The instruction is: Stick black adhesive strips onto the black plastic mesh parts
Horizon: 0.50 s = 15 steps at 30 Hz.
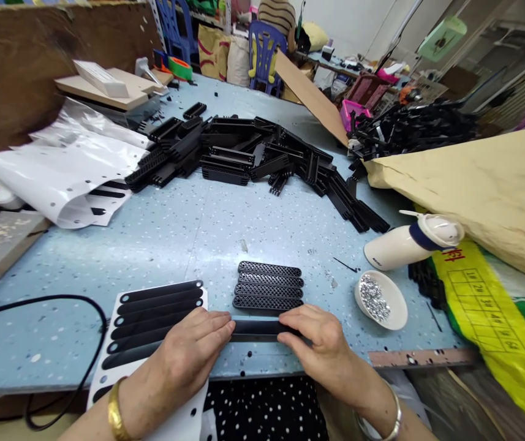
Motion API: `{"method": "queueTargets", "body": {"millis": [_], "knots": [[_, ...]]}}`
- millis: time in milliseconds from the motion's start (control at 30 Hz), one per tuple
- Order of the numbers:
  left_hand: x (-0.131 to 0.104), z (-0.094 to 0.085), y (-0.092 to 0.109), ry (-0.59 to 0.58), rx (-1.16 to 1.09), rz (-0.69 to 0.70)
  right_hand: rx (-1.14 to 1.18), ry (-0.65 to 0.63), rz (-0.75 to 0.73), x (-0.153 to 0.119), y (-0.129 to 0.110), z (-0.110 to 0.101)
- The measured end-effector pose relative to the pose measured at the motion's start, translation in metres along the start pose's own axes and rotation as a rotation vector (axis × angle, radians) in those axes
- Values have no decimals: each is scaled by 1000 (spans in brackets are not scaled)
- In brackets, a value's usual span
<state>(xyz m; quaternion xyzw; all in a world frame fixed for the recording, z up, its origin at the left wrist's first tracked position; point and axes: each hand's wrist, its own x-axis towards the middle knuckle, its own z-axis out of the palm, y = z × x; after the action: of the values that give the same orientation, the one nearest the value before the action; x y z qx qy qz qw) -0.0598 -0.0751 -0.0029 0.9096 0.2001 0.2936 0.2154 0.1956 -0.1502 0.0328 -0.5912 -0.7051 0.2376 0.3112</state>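
A black strip with a smooth top lies crosswise near the table's front edge, between my two hands. My left hand rests over its left end, fingers together and pressing on it. With thumb and fingers, my right hand pinches the strip's right end. Just beyond it, several black bars with a crosshatched surface lie side by side. Under my left forearm is a white backing sheet bearing several black rounded strips.
A long heap of black plastic parts curves across the table. At right are a white bowl of small shiny metal pieces and a lying cream bottle. White sheets and a black cable are at left. A person sits far back.
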Motion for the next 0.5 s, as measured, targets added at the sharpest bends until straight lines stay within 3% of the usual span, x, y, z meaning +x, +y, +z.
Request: {"method": "queueTargets", "body": {"millis": [167, 500], "knots": [[3, 1, -2, 45, 39, 54, 142, 89, -67, -9, 10, 1], [-8, 8, -10, 8, 3, 45, 180, 164, -98, -15, 16, 7]]}}
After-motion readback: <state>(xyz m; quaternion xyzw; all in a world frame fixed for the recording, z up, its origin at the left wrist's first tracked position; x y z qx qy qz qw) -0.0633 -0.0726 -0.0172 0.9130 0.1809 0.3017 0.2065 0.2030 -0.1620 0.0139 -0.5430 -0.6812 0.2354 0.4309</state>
